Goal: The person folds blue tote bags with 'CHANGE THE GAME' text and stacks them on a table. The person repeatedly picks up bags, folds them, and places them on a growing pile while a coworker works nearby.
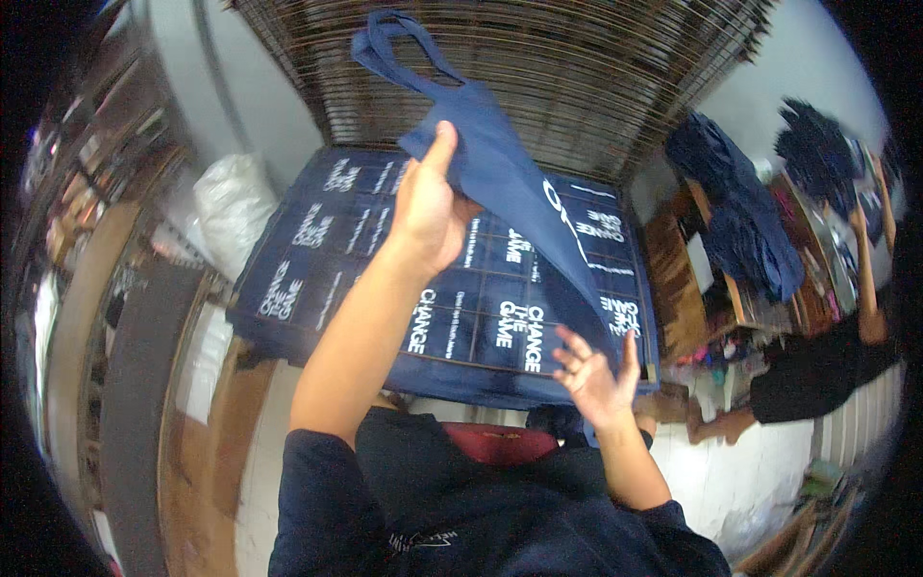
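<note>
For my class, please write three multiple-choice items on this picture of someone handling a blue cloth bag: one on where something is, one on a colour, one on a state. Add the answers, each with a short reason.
1. Where is the wire rack?
A. Behind the flat sheet of printed bags
B. Under the person's feet
C. In the person's lap

2. What colour is the lettering on the laid-out bags?
A. Yellow
B. White
C. Red

3. How is the right hand?
A. Clenched in a fist
B. Fingers spread, at the bag's lower edge
C. Tucked in a pocket

Answers:
1 A, the rack rises beyond the far edge of the bags.
2 B, white print on navy cloth.
3 B, its fingers are splayed below the lifted bag, while the left hand grips that bag higher up.
</note>
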Demonstrator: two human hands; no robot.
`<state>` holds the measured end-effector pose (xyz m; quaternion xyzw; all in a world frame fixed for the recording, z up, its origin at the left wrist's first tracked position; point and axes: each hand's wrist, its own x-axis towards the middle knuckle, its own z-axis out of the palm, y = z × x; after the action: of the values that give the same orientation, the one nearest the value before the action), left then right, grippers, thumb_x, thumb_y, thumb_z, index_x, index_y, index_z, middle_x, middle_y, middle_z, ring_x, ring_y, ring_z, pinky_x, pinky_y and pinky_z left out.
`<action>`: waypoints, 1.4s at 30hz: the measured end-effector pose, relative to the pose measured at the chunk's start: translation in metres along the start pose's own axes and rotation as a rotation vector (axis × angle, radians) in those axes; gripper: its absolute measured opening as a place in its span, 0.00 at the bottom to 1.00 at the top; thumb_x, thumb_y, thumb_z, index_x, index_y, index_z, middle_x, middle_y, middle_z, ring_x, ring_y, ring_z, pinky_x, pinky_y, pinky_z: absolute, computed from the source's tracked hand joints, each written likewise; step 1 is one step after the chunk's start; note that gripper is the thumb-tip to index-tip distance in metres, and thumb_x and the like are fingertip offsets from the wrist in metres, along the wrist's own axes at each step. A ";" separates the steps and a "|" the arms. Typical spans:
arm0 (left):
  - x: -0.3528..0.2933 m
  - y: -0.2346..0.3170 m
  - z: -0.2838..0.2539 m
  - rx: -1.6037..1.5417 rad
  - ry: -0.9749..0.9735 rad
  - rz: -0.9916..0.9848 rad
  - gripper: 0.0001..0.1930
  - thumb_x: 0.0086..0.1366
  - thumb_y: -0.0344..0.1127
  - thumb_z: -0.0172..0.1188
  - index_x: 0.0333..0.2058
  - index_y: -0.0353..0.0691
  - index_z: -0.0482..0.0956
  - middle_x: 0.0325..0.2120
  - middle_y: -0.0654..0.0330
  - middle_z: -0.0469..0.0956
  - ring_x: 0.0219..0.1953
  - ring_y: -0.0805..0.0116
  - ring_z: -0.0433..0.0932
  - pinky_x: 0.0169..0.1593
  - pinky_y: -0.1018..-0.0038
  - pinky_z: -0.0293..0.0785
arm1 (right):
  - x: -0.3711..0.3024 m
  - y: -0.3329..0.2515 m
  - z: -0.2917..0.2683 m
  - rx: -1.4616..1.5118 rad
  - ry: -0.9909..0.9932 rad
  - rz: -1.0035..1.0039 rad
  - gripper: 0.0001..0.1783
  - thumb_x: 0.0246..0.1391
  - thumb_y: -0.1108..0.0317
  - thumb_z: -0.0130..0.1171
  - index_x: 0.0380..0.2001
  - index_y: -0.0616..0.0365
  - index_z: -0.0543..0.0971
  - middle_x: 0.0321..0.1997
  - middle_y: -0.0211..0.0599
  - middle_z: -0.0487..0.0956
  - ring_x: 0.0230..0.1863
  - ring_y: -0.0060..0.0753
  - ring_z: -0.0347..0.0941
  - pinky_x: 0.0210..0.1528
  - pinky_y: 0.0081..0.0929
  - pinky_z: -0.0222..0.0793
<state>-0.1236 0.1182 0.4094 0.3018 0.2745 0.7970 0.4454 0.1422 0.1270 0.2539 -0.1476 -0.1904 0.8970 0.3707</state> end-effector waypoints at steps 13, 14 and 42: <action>0.033 0.036 -0.109 0.044 0.197 -0.106 0.19 0.67 0.48 0.43 0.47 0.41 0.70 0.44 0.60 0.74 0.48 0.66 0.72 0.53 0.63 0.66 | 0.103 -0.004 0.056 -0.846 0.220 -0.466 0.35 0.41 0.82 0.43 0.59 0.67 0.59 0.68 0.49 0.50 0.70 0.36 0.40 0.66 0.27 0.39; 0.040 0.048 -0.114 0.052 0.179 -0.040 0.19 0.67 0.49 0.43 0.46 0.41 0.70 0.42 0.60 0.75 0.46 0.65 0.73 0.50 0.63 0.68 | 0.121 0.001 0.062 -0.859 0.175 -0.491 0.35 0.41 0.83 0.43 0.60 0.69 0.58 0.68 0.49 0.49 0.71 0.36 0.38 0.67 0.28 0.39; -0.072 0.016 -0.232 -0.279 -0.311 0.893 0.58 0.47 0.80 0.33 0.49 0.18 0.66 0.53 0.26 0.56 0.61 0.35 0.50 0.58 0.45 0.49 | 0.627 0.268 0.026 -1.242 0.273 -0.460 0.30 0.40 0.80 0.50 0.53 0.68 0.67 0.58 0.50 0.67 0.57 0.44 0.64 0.57 0.33 0.59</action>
<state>-0.2702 0.0084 0.2492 0.4427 -0.0606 0.8848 0.1323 -0.4591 0.3985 0.0780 -0.4012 -0.6486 0.4926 0.4193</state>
